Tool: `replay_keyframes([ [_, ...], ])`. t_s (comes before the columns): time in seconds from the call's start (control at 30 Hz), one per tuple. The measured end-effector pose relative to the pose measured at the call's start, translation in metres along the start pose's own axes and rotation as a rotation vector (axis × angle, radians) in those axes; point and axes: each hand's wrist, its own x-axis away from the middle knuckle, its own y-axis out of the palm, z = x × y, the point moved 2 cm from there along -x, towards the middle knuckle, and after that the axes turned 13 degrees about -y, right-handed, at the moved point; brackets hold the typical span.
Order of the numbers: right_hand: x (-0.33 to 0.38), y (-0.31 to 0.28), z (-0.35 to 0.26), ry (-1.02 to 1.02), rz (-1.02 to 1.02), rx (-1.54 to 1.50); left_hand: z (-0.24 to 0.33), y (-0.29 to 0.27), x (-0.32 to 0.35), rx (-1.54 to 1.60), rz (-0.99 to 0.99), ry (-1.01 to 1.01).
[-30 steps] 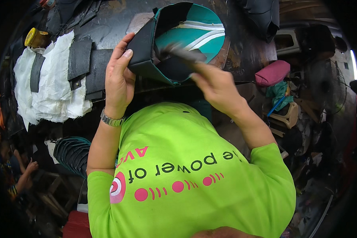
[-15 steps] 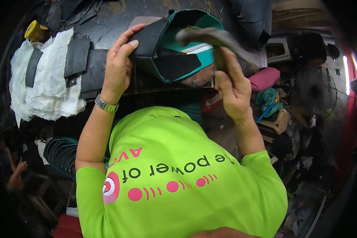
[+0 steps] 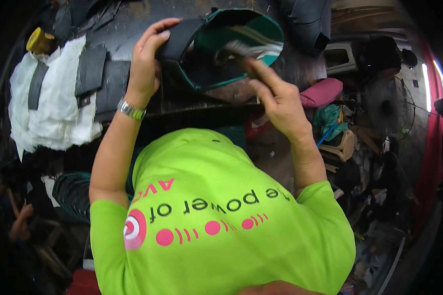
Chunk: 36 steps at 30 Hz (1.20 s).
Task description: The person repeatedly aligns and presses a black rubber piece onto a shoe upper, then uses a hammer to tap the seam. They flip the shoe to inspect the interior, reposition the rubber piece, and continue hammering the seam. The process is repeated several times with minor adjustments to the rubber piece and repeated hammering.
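A black leather-like bag body [image 3: 179, 40] with a green lining [image 3: 267, 30] lies on its side on the dark workbench, its open mouth turned to the right. My left hand [image 3: 145, 73], a metal-banded watch at its wrist, grips the bag's left part, thumb on the near face and fingers over the top. In my right hand [image 3: 284, 103] is a hammer [image 3: 235, 49], blurred by motion. Its head reaches into the bag's mouth above the dark inner wall; whether it touches cannot be told. My fingers wrap round the handle, which is mostly hidden.
White cloth [image 3: 49, 113] with black strips [image 3: 91, 71] lies on the bench at left, beside a yellow-lidded jar [image 3: 40, 40]. Another black piece [image 3: 307, 24] rests at the far right. Off the bench stand a pink cushion [image 3: 322, 93] and a fan [image 3: 391, 105]. Another person's hand [image 3: 22, 219] shows at lower left.
The hammer in my right hand has swung down and left, deeper into the bag's mouth. My left hand keeps its hold on the bag. The whole view has shifted slightly.
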Motion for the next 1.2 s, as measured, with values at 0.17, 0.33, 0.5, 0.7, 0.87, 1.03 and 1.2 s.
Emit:
replay_keyframes([
  [0.17, 0.004, -0.002, -0.004, 0.002, 0.064, 0.080, -0.010, -0.003, -0.010, -0.041, 0.054, 0.038],
  [0.33, 0.005, 0.001, -0.021, -0.005, 0.132, -0.166, -0.015, -0.009, -0.017, -0.057, -0.009, 0.046],
  [0.5, 0.010, 0.012, -0.028, 0.033, -0.162, 0.043, -0.018, -0.014, -0.018, -0.180, -0.026, 0.117],
  [0.7, 0.017, 0.003, -0.037, -0.100, 0.127, -0.190, -0.018, -0.016, -0.019, -0.188, -0.014, 0.114],
  [0.87, 0.013, 0.016, -0.013, -0.027, -0.084, 0.137, -0.018, -0.018, -0.027, -0.156, -0.027, 0.079],
  [1.03, 0.014, -0.007, 0.028, 0.015, 0.194, -0.054, 0.023, -0.012, -0.004, -0.056, 0.174, -0.047],
  [1.2, 0.013, -0.021, 0.070, 0.124, 0.353, 0.137, 0.109, 0.039, 0.056, -0.772, 0.107, 0.525],
])
